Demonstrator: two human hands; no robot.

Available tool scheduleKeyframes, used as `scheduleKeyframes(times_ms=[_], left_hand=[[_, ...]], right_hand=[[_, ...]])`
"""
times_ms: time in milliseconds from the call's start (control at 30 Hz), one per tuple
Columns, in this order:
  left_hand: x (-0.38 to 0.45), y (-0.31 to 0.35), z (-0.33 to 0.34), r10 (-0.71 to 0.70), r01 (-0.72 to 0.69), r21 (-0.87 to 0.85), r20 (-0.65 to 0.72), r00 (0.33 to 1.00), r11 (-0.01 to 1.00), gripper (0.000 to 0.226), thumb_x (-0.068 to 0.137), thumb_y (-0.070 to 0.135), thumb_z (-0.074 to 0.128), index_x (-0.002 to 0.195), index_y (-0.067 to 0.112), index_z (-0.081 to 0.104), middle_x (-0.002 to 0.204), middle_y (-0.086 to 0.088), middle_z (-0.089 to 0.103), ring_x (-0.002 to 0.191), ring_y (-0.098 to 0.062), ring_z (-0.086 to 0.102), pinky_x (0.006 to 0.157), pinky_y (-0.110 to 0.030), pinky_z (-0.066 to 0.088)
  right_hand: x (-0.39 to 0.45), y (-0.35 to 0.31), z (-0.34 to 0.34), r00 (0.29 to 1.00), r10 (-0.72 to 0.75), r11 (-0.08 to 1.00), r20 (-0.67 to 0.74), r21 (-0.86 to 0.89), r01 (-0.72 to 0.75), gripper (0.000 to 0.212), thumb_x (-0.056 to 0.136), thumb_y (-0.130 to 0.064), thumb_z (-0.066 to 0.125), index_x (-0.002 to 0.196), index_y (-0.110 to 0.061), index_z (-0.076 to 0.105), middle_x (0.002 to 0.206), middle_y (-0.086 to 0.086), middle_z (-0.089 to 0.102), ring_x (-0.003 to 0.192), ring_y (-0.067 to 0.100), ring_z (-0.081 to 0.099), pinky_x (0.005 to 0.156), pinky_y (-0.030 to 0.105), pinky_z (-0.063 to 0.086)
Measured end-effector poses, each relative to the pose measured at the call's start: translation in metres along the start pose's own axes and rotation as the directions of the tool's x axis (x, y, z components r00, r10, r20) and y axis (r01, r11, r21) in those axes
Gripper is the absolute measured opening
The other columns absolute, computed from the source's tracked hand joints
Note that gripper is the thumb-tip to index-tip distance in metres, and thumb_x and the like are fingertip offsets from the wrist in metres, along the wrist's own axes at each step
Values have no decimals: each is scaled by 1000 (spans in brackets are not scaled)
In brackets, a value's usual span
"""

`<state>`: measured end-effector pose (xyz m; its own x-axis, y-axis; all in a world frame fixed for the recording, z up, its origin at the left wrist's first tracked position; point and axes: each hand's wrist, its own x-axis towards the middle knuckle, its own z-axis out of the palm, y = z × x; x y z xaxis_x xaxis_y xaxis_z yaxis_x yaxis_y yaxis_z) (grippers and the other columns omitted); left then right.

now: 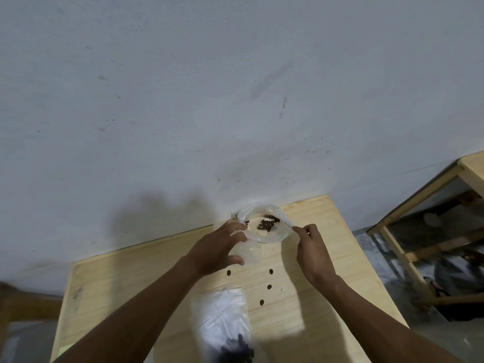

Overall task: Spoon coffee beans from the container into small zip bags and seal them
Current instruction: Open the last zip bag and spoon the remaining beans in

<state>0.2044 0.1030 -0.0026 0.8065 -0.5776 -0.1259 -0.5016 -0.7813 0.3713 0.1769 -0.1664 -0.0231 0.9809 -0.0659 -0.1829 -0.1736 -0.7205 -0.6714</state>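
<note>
A clear plastic container (272, 237) with a few coffee beans (265, 224) in it stands at the far edge of the wooden table (327, 258). My left hand (220, 247) holds a small clear zip bag (248, 252) against the container's near left side. My right hand (313, 252) pinches the handle of a thin white spoon (288, 224) that reaches over the container's rim. A pile of clear zip bags (222, 318) lies near me, and one with dark beans (237, 349) in it sits at the bottom edge.
Several loose beans (269, 286) lie scattered on the table between my arms. A grey wall rises right behind the table. A second wooden table frame (408, 218) stands to the right, with dark items on the floor beneath it.
</note>
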Motion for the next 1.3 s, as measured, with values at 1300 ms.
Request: scheduleKeyframes(times_ms=[1300], left_hand=[[-4,19,20,152,-148,65,-54,987,987,39,84,40,71,114,23,53,155,3,33,147,-28,28,77,-42,61]], right_hand=[[5,24,18,885,464,613,-32,733,-295,19,98,-12,51,91,-13,69,88,11,69,84,26,64,84,41,52]])
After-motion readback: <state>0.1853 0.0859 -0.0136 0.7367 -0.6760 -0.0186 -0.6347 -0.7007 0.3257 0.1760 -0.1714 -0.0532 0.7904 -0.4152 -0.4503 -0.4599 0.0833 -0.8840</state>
